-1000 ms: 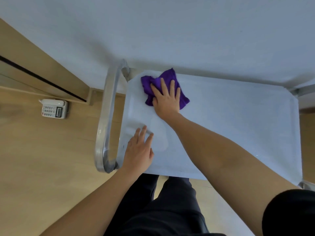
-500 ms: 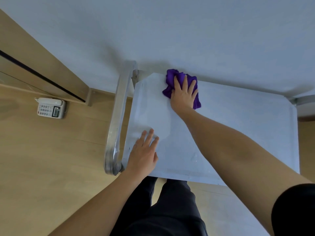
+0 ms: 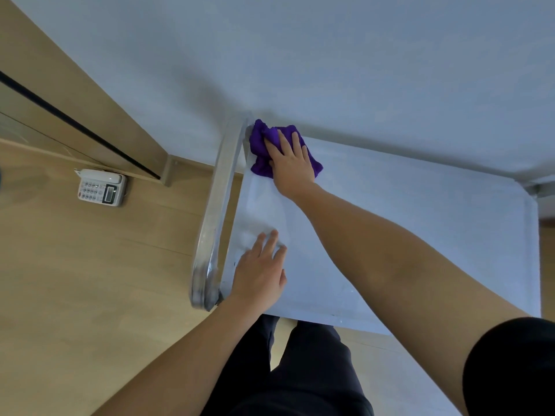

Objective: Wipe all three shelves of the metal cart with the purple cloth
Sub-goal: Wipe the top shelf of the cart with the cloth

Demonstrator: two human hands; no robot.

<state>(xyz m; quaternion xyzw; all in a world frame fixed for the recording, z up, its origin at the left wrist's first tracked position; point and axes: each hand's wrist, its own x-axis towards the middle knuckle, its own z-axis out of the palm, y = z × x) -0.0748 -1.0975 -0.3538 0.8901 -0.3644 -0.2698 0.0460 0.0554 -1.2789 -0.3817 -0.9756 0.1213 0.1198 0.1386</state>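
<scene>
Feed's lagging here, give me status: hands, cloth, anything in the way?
Right hand flat on crumpled purple cloth, far-left corner of metal cart's top shelf. Left hand open, bracing near-left edge. Shelf otherwise bare.

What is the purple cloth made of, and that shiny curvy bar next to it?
The purple cloth looks like soft, fuzzy fabric, maybe microfibre: it bunches into folds under the right hand and has no shine. The curved bar, the cart's handle, looks like polished metal, probably steel: it is silvery and mirrors the light and floor in streaks.
</scene>
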